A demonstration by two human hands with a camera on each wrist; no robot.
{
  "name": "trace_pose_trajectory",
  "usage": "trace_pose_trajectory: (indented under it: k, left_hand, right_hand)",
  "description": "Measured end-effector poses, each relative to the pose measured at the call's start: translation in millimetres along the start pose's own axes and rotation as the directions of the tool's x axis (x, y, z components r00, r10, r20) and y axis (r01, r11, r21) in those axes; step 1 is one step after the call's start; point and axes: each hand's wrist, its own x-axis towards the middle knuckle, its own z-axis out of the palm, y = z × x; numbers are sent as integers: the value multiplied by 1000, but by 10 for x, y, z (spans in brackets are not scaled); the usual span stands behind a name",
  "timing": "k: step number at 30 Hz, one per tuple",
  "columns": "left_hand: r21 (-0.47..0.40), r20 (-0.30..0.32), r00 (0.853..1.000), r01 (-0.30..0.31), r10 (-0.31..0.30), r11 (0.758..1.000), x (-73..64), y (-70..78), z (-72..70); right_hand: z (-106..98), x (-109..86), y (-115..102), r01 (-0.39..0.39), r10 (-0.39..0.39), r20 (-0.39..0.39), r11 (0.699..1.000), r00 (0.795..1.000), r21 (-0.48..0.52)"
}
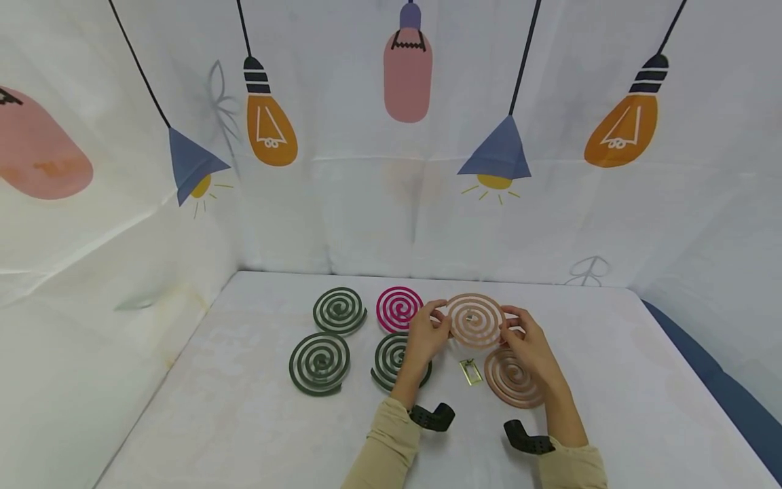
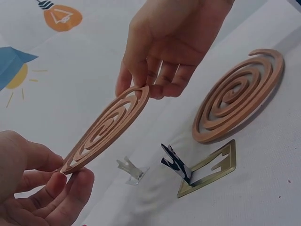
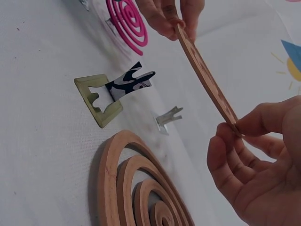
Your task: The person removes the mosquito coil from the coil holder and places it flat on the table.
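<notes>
Right of the gold stand (image 2: 208,181): second tan coil (image 2: 231,95). Beyond that stand: held tan coil (image 3: 209,79), above the tabletop (image 1: 214,421), opposite edges pinched in my grip, left hand (image 1: 425,334) and right hand (image 1: 527,341). Also beyond: silver stand (image 2: 130,169). Step, apparently: positioning; next calls for lowering onto silver prongs.

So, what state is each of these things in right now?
Left hand: pinches the held tan coil.
Right hand: pinches its opposite edge.
Held tan coil: raised off the table.
Other tan coil: not held.
Pink coil: not held.
Three green coils: not held, one partly hidden.
Gold-coloured stand: bare, forked tab bent up.
Silver stand: bare, also bent up.
</notes>
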Motion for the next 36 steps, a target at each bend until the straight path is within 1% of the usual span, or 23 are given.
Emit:
trace_pose_trajectory:
  k: [8,18,21,24,27,28,32,36]
  left_hand:
    - [-16,53,998,17,-16,1000,-15,2,-12]
    - [-49,74,997,-16,19,999,-34,13,-2]
    - [-51,90,996,-9,13,999,-28,6,14]
    - [-35,104,995,-5,8,999,-26,-2,29]
    - [-20,108,994,-19,21,1000,-36,-4,36]
    - [-21,109,994,-25,27,999,-41,-4,38]
    - [-37,129,992,-9,14,999,-59,14,41]
    - [-41,147,989,-10,16,999,-64,20,58]
  right_hand:
    - [-3,-46,35,40,-40,-9,999,999,6]
    - [-33,-95,19,65,-64,-42,998,997,28]
    - [-44,-103,29,61,-60,-53,998,997,19]
    - [-55,-116,49,54,-53,-58,998,997,14]
    - [-71,-125,66,53,-53,-65,999,996,10]
    - [-76,-129,69,55,-54,-69,998,996,10]
    - [-108,-138,58,48,-48,-90,999,995,1]
    - [-146,-145,32,22,-26,-102,999,994,-38]
